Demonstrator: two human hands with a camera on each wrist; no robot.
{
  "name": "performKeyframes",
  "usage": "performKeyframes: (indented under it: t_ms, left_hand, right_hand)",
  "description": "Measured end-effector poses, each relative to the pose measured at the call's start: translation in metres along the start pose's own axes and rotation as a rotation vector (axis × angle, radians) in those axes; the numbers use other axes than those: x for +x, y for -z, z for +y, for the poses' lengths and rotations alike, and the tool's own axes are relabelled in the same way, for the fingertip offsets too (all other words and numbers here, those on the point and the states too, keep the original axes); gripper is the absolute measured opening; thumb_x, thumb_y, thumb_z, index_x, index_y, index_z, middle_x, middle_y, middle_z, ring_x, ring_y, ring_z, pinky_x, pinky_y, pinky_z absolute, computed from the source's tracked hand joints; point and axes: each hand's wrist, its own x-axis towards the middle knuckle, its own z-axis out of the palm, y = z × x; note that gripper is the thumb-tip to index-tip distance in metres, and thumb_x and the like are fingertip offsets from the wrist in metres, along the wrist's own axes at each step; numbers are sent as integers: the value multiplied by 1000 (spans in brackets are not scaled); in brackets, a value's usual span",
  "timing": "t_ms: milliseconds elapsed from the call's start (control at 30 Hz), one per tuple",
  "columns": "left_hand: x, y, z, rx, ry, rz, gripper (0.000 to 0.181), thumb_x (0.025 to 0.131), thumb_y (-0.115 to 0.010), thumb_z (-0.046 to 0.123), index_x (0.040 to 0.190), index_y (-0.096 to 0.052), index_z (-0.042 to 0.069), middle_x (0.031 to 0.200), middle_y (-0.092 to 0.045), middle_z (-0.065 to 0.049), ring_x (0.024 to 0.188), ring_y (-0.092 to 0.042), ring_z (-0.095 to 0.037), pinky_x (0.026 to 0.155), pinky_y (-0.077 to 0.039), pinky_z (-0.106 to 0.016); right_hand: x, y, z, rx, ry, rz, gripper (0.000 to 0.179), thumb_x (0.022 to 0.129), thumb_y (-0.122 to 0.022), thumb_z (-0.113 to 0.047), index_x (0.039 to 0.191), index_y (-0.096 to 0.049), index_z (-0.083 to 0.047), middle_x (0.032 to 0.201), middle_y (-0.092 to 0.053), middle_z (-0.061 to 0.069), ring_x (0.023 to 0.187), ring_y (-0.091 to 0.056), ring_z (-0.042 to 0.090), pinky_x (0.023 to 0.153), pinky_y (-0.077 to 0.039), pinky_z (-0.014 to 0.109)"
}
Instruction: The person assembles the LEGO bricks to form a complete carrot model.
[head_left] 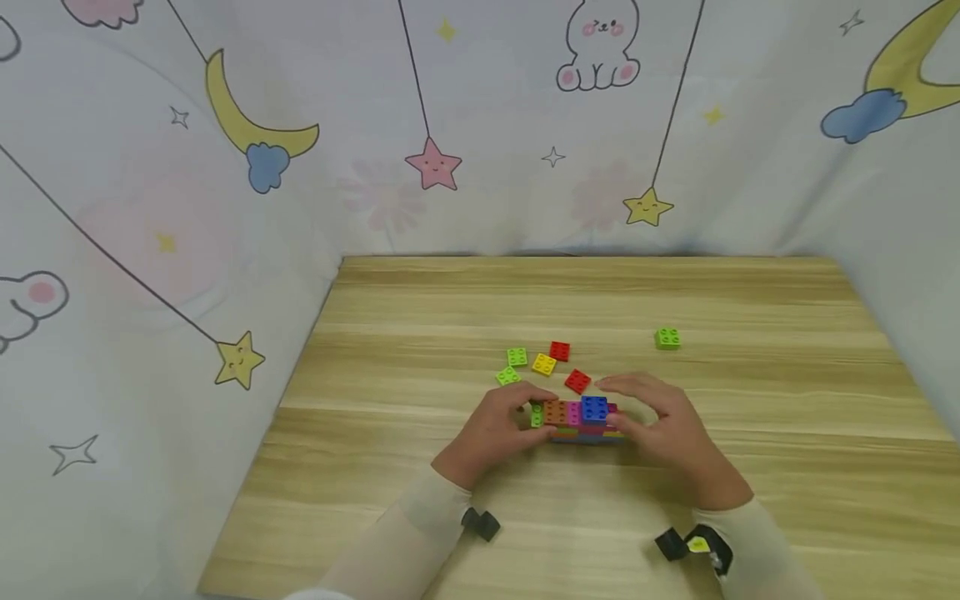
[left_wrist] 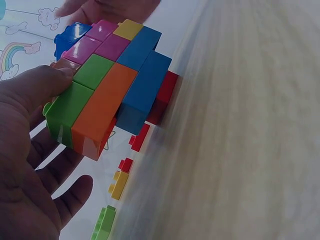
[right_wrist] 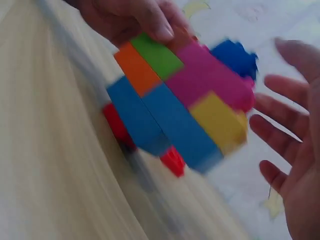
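A wall of toy building bricks (head_left: 585, 433) stands on the table in front of me, layered in red, blue, orange, yellow, green and magenta. My left hand (head_left: 493, 427) grips its left end, with the thumb (left_wrist: 42, 82) on the near face and the forefinger behind. A blue brick (head_left: 595, 409) sits on top toward the right, next to a brown brick (head_left: 556, 412). At the right end is my right hand (head_left: 671, 429), fingers spread; in the right wrist view they are apart from the bricks. The bottom red brick (right_wrist: 118, 125) is partly hidden.
Behind the wall lie loose bricks: red ones (head_left: 577, 382), a yellow one (head_left: 544, 364) and light green ones (head_left: 517, 357). Another green brick (head_left: 667, 338) lies farther off to the right. A printed white curtain surrounds the wooden table (head_left: 420, 308).
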Motion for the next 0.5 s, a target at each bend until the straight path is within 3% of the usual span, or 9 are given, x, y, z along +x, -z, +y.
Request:
performKeyframes:
  t_ms: [100, 200, 267, 367, 500]
  left_hand:
    - [-1, 1, 0, 5, -2, 6, 41, 88, -85, 22, 127, -72, 18, 118, -72, 8, 105, -63, -4, 90, -56, -34]
    - [-3, 2, -1, 18, -6, 13, 41, 88, -85, 22, 127, -72, 18, 118, -72, 8, 105, -63, -3, 90, -56, -33]
    - [-3, 2, -2, 25, -10, 14, 41, 88, -86, 22, 126, -72, 18, 118, -72, 7, 104, -63, -4, 90, -56, -34]
    - [-3, 1, -4, 32, -15, 6, 41, 88, -85, 23, 127, -71, 19, 118, -72, 7, 105, -63, -4, 91, -56, -33]
    - [-2, 0, -6, 34, -15, -4, 42, 89, -85, 25, 128, -71, 20, 120, -71, 8, 106, -63, -3, 92, -55, -30]
  right_hand:
    - [2, 13, 31, -1, -139, 118, 37, 94, -73, -3, 131, -71, -8, 132, -68, 9, 126, -57, 9, 105, -40, 17]
    - [7, 28, 67, -138, -241, 192, 40, 95, -75, -7, 134, -68, -5, 139, -63, 12, 133, -52, 20, 111, -39, 30]
    - [11, 39, 89, -247, -280, 171, 47, 93, -78, -10, 138, -65, -3, 143, -59, 15, 138, -49, 33, 116, -36, 45]
    - [15, 51, 111, -296, -345, 92, 54, 95, -76, -13, 144, -58, -1, 148, -53, 23, 139, -43, 48, 112, -31, 65]
    - [20, 59, 123, -345, -395, -8, 52, 100, -71, -19, 146, -55, -2, 146, -54, 27, 137, -42, 52, 111, -30, 68]
